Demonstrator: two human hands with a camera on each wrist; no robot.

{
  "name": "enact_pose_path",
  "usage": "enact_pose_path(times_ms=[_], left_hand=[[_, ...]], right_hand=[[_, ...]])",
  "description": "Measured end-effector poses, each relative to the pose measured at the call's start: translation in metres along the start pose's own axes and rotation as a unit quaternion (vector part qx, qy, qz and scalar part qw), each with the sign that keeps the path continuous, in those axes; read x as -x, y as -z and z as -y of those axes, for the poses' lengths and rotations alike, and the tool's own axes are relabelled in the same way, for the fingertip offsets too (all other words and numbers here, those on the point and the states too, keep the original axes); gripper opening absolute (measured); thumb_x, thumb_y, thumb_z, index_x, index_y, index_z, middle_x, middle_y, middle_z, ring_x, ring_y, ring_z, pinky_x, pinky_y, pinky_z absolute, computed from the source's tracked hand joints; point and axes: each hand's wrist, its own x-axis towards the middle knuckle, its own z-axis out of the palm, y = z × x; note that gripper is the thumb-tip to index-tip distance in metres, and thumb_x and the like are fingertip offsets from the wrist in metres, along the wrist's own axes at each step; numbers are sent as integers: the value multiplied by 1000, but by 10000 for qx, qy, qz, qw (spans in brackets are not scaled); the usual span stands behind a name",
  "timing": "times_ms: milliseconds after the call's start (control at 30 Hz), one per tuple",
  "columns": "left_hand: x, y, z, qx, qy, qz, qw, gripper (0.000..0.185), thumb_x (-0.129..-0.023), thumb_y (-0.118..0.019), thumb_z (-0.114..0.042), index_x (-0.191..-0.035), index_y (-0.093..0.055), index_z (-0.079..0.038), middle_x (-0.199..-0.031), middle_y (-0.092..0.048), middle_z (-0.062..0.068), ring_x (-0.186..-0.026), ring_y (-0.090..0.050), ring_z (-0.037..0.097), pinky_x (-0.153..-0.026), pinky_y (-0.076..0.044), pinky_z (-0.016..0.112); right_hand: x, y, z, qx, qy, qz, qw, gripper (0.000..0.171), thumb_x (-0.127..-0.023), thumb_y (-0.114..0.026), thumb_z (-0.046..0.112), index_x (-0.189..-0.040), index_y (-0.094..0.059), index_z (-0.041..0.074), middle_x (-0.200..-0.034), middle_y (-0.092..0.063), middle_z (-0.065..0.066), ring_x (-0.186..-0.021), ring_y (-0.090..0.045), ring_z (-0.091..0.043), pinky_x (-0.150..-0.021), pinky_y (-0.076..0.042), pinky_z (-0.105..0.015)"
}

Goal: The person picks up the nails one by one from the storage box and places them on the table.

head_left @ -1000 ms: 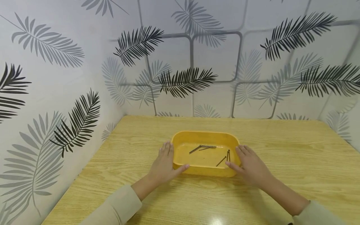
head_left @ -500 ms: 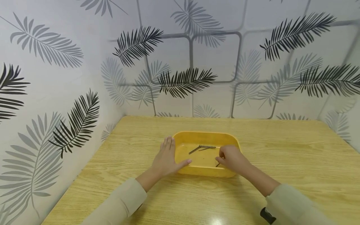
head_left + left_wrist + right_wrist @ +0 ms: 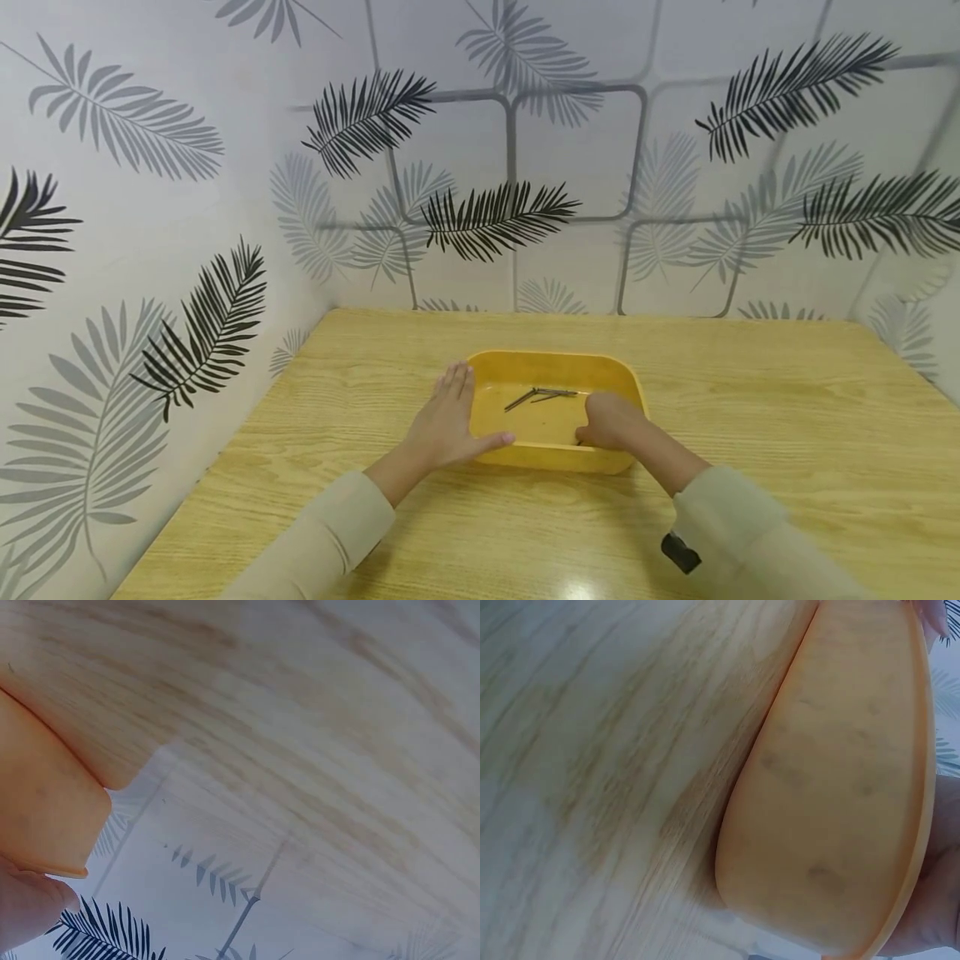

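Observation:
A yellow plastic tray (image 3: pixel 517 454) sits on the wooden table. My left hand (image 3: pixel 442 425) rests on its left side, fingers straight along the wall and thumb laid over the front rim. Inside, left of centre, lie several dark nails (image 3: pixel 536 394). My right hand (image 3: pixel 611 419) reaches over the front right corner into the tray, its fingers bent down to the floor. One dark nail end (image 3: pixel 579 443) shows just below its fingertips; I cannot tell whether they pinch it. In the right wrist view, the tray's outer wall (image 3: pixel 825 780) hides the fingertips.
Pale wood-grain table (image 3: pixel 787 400) surrounds the tray. Behind it stands a wall (image 3: pixel 570 150) with a leaf pattern, and another patterned wall (image 3: pixel 150 250) runs along the left. A black strap (image 3: pixel 680 552) shows below the right sleeve.
My right hand has left the tray's right rim and moved left and down into the tray, covering the nails there. The tray and left hand have shifted slightly right.

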Motion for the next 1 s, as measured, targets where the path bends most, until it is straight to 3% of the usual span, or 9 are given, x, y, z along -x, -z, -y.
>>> enact_pose_path(times_ms=[400,600,667,867,1000], left_hand=[[-2,-1,-1,-155,-75,116,9998,136,-58,0,-95,-146,-9,8,-154,-4,23,-144,-5,36,-118,-8,44],[0,0,-2,-303,38,166,9994,117,-76,-34,-83,-146,-10,7,-154,-5,23,-144,-5,35,-118,-9,43],[0,0,-2,-294,45,166,9994,113,-78,-38,-78,-146,-10,8,-154,-6,23,-144,-5,35,-118,-9,43],[0,-2,0,-197,-14,97,9998,133,-62,-6,-94,-145,-11,9,-154,-6,24,-144,-4,35,-118,-7,44],[0,-3,0,-105,-41,66,9999,136,-59,-2,-95,-145,-11,10,-153,-6,25,-144,-5,36,-118,-7,44]], right_hand=[[-9,-7,1,224,-682,107,9974,38,-82,-57,13,-50,-36,16,-51,-27,5,-48,-25,-10,-46,-25,-22],[-11,-7,5,80,-1085,226,9938,34,-81,-56,15,-51,-40,16,-51,-28,4,-49,-25,-10,-46,-24,-23],[-12,-8,7,115,-1097,230,9936,34,-81,-57,15,-51,-39,16,-51,-27,4,-49,-24,-10,-46,-24,-24],[-13,-7,9,131,-1100,234,9936,33,-80,-58,12,-52,-39,15,-52,-29,3,-50,-25,-11,-46,-25,-24],[-14,-7,10,199,-1132,265,9930,28,-78,-56,9,-55,-40,14,-57,-35,0,-53,-30,-12,-47,-27,-25]])
